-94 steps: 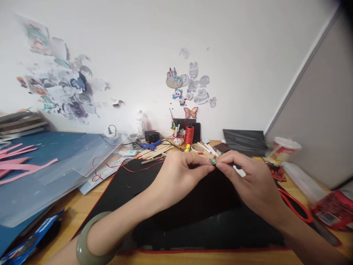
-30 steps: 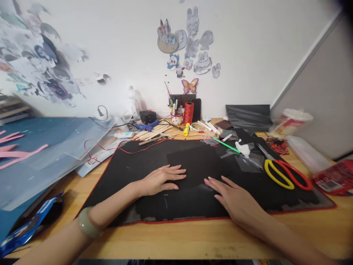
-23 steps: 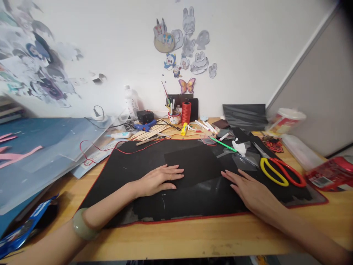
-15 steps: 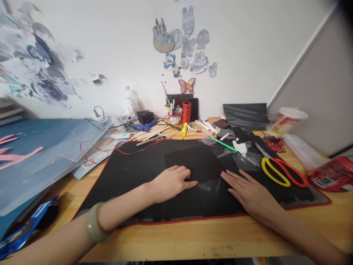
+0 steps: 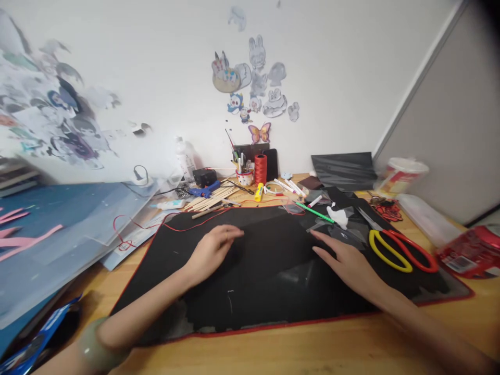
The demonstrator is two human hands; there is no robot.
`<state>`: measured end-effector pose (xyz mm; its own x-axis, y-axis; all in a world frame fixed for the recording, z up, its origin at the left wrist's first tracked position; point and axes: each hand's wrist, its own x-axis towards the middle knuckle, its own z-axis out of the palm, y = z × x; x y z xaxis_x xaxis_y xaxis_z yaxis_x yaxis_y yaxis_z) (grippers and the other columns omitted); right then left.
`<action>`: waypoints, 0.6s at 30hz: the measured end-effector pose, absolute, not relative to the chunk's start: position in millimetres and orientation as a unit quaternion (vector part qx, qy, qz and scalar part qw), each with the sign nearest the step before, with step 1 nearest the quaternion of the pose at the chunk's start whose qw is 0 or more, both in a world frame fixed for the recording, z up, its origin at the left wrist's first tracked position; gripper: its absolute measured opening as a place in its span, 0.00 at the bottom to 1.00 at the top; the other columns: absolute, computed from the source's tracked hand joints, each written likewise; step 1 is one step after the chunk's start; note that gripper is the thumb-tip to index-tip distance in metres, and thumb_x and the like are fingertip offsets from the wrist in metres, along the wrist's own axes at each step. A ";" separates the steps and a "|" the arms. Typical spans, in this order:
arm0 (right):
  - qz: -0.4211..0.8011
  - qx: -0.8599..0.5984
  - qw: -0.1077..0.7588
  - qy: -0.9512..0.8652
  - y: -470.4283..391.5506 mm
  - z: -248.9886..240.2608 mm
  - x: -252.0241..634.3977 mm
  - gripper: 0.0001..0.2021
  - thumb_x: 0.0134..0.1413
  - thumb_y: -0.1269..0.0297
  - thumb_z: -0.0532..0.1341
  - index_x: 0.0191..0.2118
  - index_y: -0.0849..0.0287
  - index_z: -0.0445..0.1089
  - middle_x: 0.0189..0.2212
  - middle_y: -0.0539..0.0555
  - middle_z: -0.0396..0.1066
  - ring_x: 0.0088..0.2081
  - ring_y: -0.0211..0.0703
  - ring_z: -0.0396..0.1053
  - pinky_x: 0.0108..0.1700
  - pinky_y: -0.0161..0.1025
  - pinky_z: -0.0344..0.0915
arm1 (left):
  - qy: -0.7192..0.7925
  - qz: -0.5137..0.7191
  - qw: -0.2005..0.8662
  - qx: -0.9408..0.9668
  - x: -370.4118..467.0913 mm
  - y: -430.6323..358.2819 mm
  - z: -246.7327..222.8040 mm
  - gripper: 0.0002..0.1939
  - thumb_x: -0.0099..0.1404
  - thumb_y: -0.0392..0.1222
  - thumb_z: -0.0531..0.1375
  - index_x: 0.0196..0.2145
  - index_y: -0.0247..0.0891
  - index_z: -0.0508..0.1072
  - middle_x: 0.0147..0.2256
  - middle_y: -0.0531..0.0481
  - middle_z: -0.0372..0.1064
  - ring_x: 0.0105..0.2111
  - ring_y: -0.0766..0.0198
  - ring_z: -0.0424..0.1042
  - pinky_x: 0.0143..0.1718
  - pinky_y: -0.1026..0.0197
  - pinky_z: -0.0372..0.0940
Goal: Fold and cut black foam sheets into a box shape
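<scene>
A dark sheet (image 5: 275, 245), like black card or paper, lies on the black mat (image 5: 156, 291) in front of me. My left hand (image 5: 213, 250) is by the sheet's left edge, its fingers stretched out and its thumb largely hidden. Whether those fingertips touch the sheet I cannot tell. At the right edge is my right hand (image 5: 349, 263), open, with thumb and fingers apart and the fingertips close to or on the sheet. Scissors (image 5: 402, 250) with one yellow and one red handle rest to the right of that hand.
Behind the mat are wooden sticks (image 5: 213, 197), a blue glue gun (image 5: 205, 189), a red thread spool (image 5: 260, 169) and a pen cup (image 5: 245, 177). A green pen (image 5: 314, 212) lies near clear plastic scraps. Clear sheets (image 5: 78, 250) cover the left side; a red packet (image 5: 471, 252) sits far right.
My left hand has lifted off the sheet's near edge and moved left, its curled fingers now straightened. My right hand's thumb and fingers have shifted slightly. The camera view has tilted upward.
</scene>
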<state>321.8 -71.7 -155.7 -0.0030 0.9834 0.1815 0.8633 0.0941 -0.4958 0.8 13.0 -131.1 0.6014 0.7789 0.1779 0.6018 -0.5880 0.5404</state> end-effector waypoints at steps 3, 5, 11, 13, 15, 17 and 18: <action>0.152 -0.656 0.287 -0.681 -42.8 -161.7 308.1 0.29 0.51 0.52 0.56 0.57 0.63 0.58 0.55 0.63 0.60 0.56 0.55 0.59 0.56 0.54 0.54 | 0.479 0.231 0.237 0.813 16.6 35.1 -139.3 0.21 0.63 0.41 0.53 0.53 0.31 0.64 0.51 0.36 0.63 0.54 0.48 0.59 0.55 0.45 0.52; 0.183 -0.642 0.313 -0.676 -30.0 -168.0 300.3 0.29 0.46 0.55 0.59 0.54 0.63 0.61 0.54 0.65 0.62 0.55 0.55 0.59 0.56 0.54 0.55 | 0.495 0.231 0.273 0.792 23.3 41.2 -146.3 0.20 0.62 0.42 0.56 0.51 0.32 0.65 0.49 0.38 0.65 0.52 0.50 0.62 0.53 0.43 0.54; 0.251 -0.595 0.437 -0.626 -16.8 -181.4 299.9 0.20 0.53 0.60 0.54 0.52 0.55 0.61 0.51 0.61 0.66 0.51 0.50 0.65 0.49 0.50 0.64 | 0.509 0.264 0.375 0.728 23.8 35.8 -152.1 0.23 0.60 0.40 0.58 0.53 0.35 0.61 0.51 0.39 0.64 0.52 0.54 0.63 0.53 0.48 0.55; 0.251 -0.585 0.477 -0.606 -13.1 -180.9 302.1 0.19 0.53 0.61 0.53 0.52 0.56 0.60 0.51 0.63 0.66 0.50 0.51 0.66 0.48 0.51 0.65 | 0.514 0.278 0.396 0.708 23.5 33.6 -149.4 0.28 0.56 0.38 0.61 0.54 0.35 0.60 0.55 0.38 0.59 0.56 0.52 0.57 0.55 0.48 0.53; 0.242 -0.577 0.507 -0.593 -10.6 -176.2 301.1 0.20 0.53 0.62 0.53 0.52 0.57 0.58 0.51 0.65 0.65 0.50 0.52 0.66 0.48 0.53 0.64 | 0.517 0.294 0.413 0.689 24.3 32.2 -146.1 0.29 0.55 0.36 0.61 0.54 0.35 0.59 0.57 0.39 0.56 0.58 0.51 0.54 0.56 0.47 0.50; 0.232 -0.569 0.522 -0.591 -11.7 -167.4 295.8 0.20 0.52 0.63 0.54 0.52 0.56 0.58 0.52 0.64 0.64 0.51 0.51 0.65 0.49 0.53 0.63 | 0.522 0.316 0.426 0.668 25.4 31.4 -142.9 0.27 0.57 0.34 0.59 0.54 0.36 0.60 0.57 0.40 0.56 0.58 0.53 0.52 0.57 0.47 0.48; 0.228 -0.565 0.525 -0.595 -13.8 -162.1 291.8 0.20 0.52 0.64 0.54 0.52 0.56 0.58 0.51 0.62 0.64 0.52 0.51 0.64 0.50 0.53 0.61 | 0.525 0.327 0.431 0.657 25.9 31.2 -141.4 0.25 0.58 0.34 0.58 0.54 0.36 0.60 0.57 0.41 0.56 0.58 0.53 0.52 0.57 0.46 0.48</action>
